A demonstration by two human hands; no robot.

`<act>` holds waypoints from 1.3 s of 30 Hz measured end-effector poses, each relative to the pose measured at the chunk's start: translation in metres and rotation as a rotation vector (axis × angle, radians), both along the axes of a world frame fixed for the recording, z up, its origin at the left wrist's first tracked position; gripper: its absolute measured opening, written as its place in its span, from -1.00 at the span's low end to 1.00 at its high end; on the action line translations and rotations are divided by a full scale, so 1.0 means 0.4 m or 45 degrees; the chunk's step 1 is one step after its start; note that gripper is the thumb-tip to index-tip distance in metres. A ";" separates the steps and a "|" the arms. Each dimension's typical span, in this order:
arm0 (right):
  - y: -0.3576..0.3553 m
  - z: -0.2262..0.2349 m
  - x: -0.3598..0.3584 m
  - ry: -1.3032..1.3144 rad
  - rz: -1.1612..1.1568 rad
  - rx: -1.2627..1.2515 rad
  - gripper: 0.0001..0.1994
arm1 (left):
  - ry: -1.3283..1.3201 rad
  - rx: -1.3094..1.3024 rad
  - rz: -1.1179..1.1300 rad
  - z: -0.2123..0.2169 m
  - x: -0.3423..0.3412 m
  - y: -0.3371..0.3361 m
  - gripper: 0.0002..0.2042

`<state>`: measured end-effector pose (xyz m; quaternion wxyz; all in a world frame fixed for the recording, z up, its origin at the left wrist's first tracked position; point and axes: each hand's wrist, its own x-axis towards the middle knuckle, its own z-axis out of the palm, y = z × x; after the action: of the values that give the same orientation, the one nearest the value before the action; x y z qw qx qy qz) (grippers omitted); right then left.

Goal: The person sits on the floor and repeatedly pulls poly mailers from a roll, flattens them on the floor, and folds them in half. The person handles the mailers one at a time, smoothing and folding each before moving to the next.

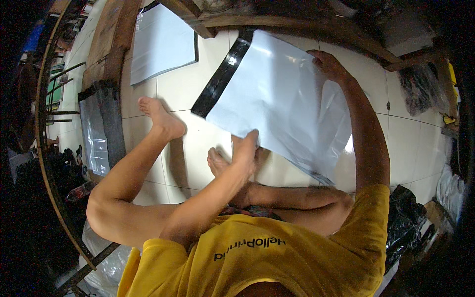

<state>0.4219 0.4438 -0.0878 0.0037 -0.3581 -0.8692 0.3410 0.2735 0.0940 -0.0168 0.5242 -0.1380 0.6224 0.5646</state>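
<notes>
Between my hands is a large white plastic mailing bag (277,89) with a black strip along its left end. My left hand (246,146) pinches its near edge, thumb on top and the other fingers mostly hidden below. At the far right corner my right hand (326,65) grips the bag's edge, its fingertips partly out of sight. The bag slants over the tiled floor, its lower right corner hanging near my bent right leg. A second white mailing bag (166,47) lies flat on the tiles at the far left.
A wooden plank (104,59) runs along the left, with a grey plastic bag (96,131) on it. Wooden beams (297,24) cross the far side. Clear crumpled plastic (420,89) lies at the right, a black plastic bag (403,222) nearer me. My bare feet rest on the tiles.
</notes>
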 end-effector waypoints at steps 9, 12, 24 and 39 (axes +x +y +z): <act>-0.060 -0.001 -0.133 -0.218 0.146 0.374 -0.59 | 0.181 -0.486 0.132 -0.028 0.000 -0.070 -0.40; -0.058 -0.015 -0.142 -0.267 0.176 0.457 -0.57 | 0.326 -0.512 0.078 -0.072 0.001 -0.085 -0.38; -0.183 0.035 0.087 0.193 -0.670 0.626 -0.50 | 0.382 -0.398 -0.266 -0.119 -0.184 -0.225 -0.65; -0.653 0.104 0.284 -0.394 -0.840 0.145 -0.70 | 1.796 -0.599 -1.420 -0.207 -0.532 0.136 -0.52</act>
<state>0.5356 0.1824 -0.0462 0.0017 -0.6657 -0.7148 0.2143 0.0609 0.1484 -0.0997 0.1788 0.4536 0.8720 0.0437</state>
